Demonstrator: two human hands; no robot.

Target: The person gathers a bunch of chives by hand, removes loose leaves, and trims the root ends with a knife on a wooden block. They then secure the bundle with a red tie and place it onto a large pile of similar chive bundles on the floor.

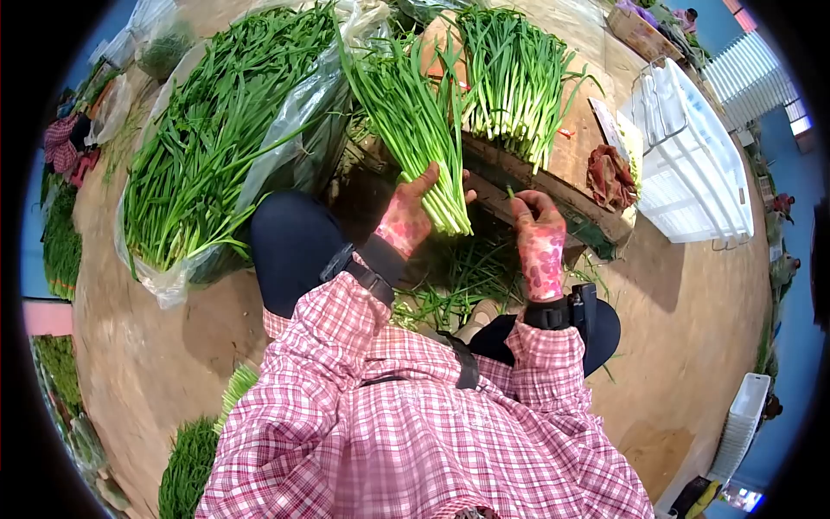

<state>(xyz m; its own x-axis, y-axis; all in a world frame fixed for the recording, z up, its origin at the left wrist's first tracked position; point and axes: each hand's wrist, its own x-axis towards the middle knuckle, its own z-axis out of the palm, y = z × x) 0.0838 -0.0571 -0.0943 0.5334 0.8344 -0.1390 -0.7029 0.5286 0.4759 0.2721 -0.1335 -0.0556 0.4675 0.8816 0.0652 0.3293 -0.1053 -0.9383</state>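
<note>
My left hand [411, 212], in a pink patterned fingerless glove, is wrapped round the pale lower stems of a bunch of green stalks [406, 117]; their leafy ends point up and away. To its right, my right hand [538, 227], gloved alike, is pinched, with a small green bit [510, 194] at its fingertips. Beyond my hands, a row of trimmed green stalks [512, 86] lies on a low wooden board [575, 164]. A large heap of long green stalks [225, 130] fills an open clear plastic bag [169, 281] on the left.
A crumpled reddish cloth [611, 177] and a blade-like object [607, 126] lie on the board. White plastic crates [692, 156] stand at its right. Loose green scraps [467, 281] cover the floor between my knees. Another person [62, 143] sits at the far left.
</note>
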